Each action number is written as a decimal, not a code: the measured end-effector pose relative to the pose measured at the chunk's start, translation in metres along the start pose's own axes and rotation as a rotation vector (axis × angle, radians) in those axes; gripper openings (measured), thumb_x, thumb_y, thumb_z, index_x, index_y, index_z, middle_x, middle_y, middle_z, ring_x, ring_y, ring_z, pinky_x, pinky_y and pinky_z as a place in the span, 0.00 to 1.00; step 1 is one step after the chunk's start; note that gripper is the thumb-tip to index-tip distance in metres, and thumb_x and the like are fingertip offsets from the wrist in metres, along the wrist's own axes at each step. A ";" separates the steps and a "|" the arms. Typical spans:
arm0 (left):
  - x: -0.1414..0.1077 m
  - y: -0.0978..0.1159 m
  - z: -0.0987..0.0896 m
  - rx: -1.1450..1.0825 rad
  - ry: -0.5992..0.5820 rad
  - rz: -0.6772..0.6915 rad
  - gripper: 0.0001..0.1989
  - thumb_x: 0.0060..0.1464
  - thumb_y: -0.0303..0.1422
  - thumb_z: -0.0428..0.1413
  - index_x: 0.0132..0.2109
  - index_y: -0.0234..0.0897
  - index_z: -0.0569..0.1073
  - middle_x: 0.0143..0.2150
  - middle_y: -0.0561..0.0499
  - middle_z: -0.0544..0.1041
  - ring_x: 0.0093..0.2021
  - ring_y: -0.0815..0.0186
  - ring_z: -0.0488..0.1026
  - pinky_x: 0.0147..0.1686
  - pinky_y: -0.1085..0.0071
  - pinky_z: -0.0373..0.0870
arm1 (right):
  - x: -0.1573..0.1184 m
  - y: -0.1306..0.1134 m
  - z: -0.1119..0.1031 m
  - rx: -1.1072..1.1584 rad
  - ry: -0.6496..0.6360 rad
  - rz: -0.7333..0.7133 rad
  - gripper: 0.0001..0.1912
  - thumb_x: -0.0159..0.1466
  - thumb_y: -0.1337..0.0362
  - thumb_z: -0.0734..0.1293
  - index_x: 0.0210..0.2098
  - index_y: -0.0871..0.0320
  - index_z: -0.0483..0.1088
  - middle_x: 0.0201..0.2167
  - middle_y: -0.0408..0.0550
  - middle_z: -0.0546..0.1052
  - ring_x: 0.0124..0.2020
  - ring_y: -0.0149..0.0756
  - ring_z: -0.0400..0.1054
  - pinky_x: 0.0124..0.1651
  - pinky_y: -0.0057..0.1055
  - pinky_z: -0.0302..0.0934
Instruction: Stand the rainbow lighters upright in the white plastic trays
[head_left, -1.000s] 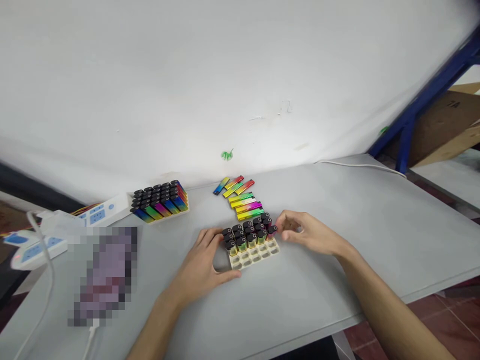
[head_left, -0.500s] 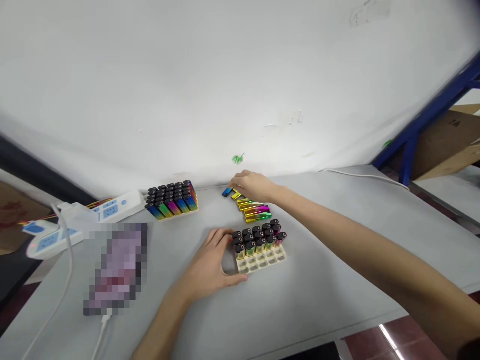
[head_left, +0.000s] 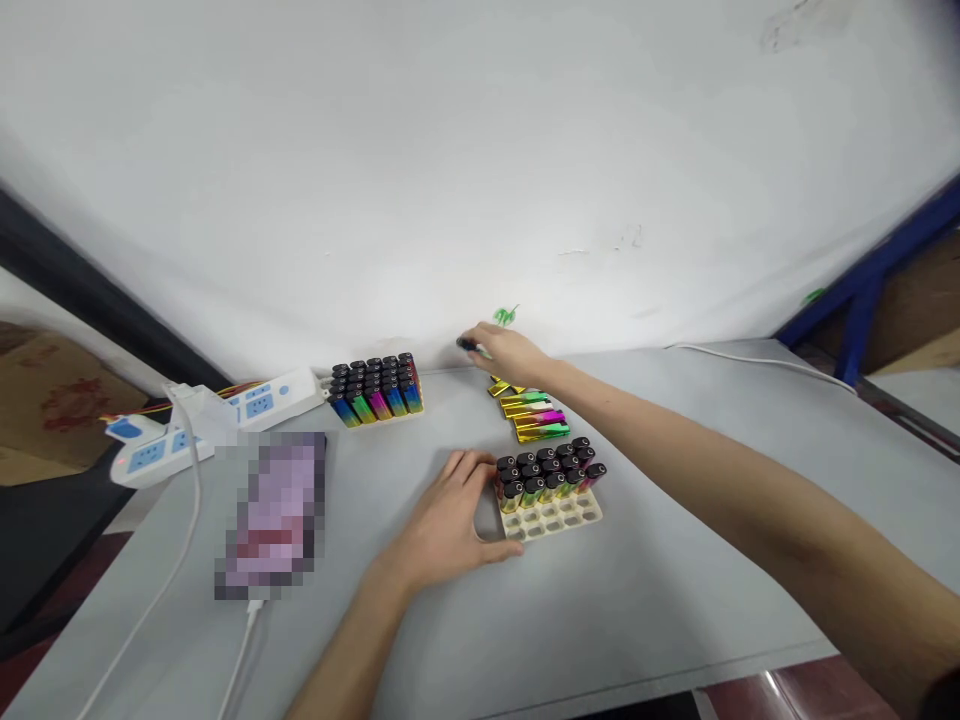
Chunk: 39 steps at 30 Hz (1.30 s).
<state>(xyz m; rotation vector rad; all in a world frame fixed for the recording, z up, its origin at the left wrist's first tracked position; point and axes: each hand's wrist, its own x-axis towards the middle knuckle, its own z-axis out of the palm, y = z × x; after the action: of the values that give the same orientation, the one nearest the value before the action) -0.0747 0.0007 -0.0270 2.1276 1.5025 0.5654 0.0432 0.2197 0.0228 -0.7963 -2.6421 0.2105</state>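
Note:
My left hand (head_left: 454, 520) curves around the left side of a cream tray (head_left: 556, 520), thumb at its front corner and fingers at the back. Black-capped shiny sticks (head_left: 553, 482) stand upright in the tray's back rows, and the front holes are bare. In my right hand (head_left: 504, 350), near the wall, is one black-capped stick (head_left: 466, 343), pinched at the fingertips; most of its body is hidden. Below that hand, several shiny gold, green and magenta sticks (head_left: 532, 415) lie flat on the table.
A second tray (head_left: 386, 419), full of upright black-capped sticks, stands at the back left. Beside it are white power strips (head_left: 289, 395) with cables. A blurred-out phone-like item (head_left: 274, 520) lies at left with a white cable (head_left: 241, 655). Another cable (head_left: 757, 357) runs along the back right.
My right hand has lifted a stick off the table beside the wall. My left hand remains at the tray. The view has shifted, moving everything rightward in the picture.

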 end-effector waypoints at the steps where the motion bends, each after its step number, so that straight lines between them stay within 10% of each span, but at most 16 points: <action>1: 0.000 0.000 0.000 0.004 0.002 0.002 0.34 0.42 0.50 0.67 0.53 0.39 0.69 0.59 0.45 0.67 0.60 0.51 0.62 0.58 0.54 0.67 | -0.009 0.001 -0.005 0.107 0.121 0.061 0.16 0.68 0.66 0.59 0.53 0.61 0.68 0.50 0.57 0.74 0.46 0.41 0.70 0.48 0.36 0.63; 9: 0.000 -0.003 0.001 0.046 0.012 0.013 0.34 0.44 0.52 0.66 0.53 0.39 0.69 0.59 0.44 0.68 0.60 0.50 0.62 0.57 0.54 0.67 | -0.134 0.017 -0.023 0.890 0.488 0.480 0.20 0.70 0.47 0.54 0.53 0.52 0.64 0.21 0.37 0.63 0.17 0.28 0.55 0.21 0.27 0.53; 14: 0.003 -0.007 0.003 0.099 0.031 0.048 0.35 0.45 0.55 0.64 0.55 0.40 0.70 0.58 0.43 0.69 0.59 0.49 0.63 0.56 0.53 0.67 | -0.186 0.020 -0.008 1.223 0.505 0.712 0.30 0.65 0.37 0.54 0.28 0.56 0.66 0.15 0.35 0.52 0.15 0.26 0.43 0.18 0.26 0.39; 39: 0.014 -0.017 0.003 0.272 0.063 0.129 0.28 0.42 0.53 0.65 0.45 0.41 0.72 0.46 0.47 0.73 0.50 0.50 0.67 0.48 0.55 0.69 | -0.185 0.018 -0.003 1.326 0.560 0.891 0.26 0.66 0.45 0.56 0.19 0.54 0.52 0.11 0.34 0.47 0.12 0.23 0.36 0.15 0.24 0.33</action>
<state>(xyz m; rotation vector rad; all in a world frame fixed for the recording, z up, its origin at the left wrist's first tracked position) -0.0815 0.0184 -0.0393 2.4494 1.5593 0.4996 0.1957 0.1316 -0.0351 -1.1320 -1.0201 1.4631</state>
